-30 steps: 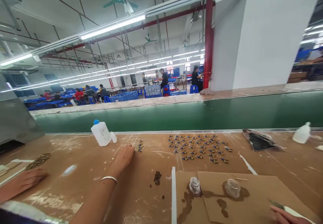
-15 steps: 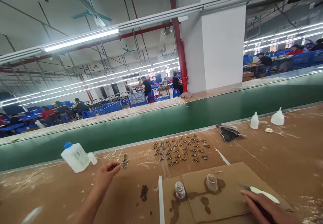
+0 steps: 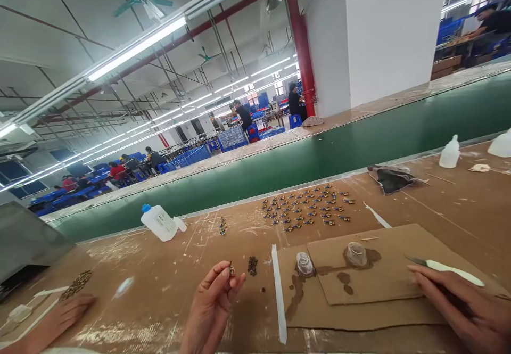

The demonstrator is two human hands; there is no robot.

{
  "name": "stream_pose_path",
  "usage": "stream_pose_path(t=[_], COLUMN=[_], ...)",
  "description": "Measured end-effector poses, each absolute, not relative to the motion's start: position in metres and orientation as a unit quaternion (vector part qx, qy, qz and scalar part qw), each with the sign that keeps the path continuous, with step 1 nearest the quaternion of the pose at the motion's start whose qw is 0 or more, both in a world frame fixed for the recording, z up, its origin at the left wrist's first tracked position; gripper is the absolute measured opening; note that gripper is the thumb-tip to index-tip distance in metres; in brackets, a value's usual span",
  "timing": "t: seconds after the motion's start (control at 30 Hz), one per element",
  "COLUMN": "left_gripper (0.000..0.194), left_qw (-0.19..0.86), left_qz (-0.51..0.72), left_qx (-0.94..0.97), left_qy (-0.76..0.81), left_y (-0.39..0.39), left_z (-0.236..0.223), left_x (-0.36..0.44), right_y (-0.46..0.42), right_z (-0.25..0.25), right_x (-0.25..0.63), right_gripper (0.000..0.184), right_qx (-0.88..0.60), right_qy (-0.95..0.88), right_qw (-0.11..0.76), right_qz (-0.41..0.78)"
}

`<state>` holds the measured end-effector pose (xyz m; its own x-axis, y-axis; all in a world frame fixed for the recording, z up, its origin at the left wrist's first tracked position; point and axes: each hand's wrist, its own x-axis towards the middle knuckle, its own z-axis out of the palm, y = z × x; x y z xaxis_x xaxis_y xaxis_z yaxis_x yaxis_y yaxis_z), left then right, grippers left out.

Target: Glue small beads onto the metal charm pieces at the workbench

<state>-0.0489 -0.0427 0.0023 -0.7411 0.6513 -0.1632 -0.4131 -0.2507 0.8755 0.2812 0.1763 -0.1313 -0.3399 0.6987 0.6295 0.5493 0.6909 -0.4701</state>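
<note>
My left hand (image 3: 215, 301) is raised over the table's middle, thumb and fingertips pinching a tiny dark-and-gold piece (image 3: 231, 271). Just right of it, a small pile of dark pieces (image 3: 253, 265) lies on the table. At the right, my right hand (image 3: 463, 301) is closed around a small knife (image 3: 451, 271) with a pale handle, its dark blade pointing left above the cardboard (image 3: 387, 285). Two clear little cups, one (image 3: 305, 264) left and one (image 3: 356, 254) right, stand on wet-stained cardboard. Beyond are rows of small blue-and-gold figures (image 3: 307, 207) and a short separate row (image 3: 222, 227).
A white bottle with a blue cap (image 3: 158, 223) stands left, a squeeze bottle (image 3: 450, 153) right, near a dark cloth (image 3: 395, 179). A green conveyor belt (image 3: 279, 170) runs behind. Another person's hand (image 3: 64, 317) rests beside a brown heap (image 3: 77, 285) at far left.
My left hand has come from the short row of figures toward me and right, now with a tiny piece in its fingertips. The view has turned left; my right hand still holds the knife.
</note>
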Motion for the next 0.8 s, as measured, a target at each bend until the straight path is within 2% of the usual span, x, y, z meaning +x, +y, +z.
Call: stream_pose_path(t=[0.13,0.33,0.53,0.8], left_gripper=[0.029,0.033,0.031,0.03], left_qw=[0.349,0.367,0.397,0.424], left_qz=[0.759,0.722,0.687,0.656], left_qx=[0.124,0.136,0.173,0.198], left_qy=[0.535,0.571,0.583,0.592], left_y=[-0.034,-0.016,0.008,0.035], left_z=[0.007,0.017,0.022,0.031], left_x=[-0.037,-0.018,0.0,0.026], right_y=[0.169,0.16,0.156,0.156], right_z=[-0.106,-0.083,-0.074,-0.073], right_x=[0.277,0.273,0.269,0.268], right_gripper=[0.042,0.042,0.026,0.021], right_qx=[-0.373,-0.367,-0.339,-0.328], right_qy=[-0.809,-0.791,-0.777,-0.772], right_qw=[0.45,0.488,0.531,0.543], right_qz=[0.054,0.04,0.009,0.046])
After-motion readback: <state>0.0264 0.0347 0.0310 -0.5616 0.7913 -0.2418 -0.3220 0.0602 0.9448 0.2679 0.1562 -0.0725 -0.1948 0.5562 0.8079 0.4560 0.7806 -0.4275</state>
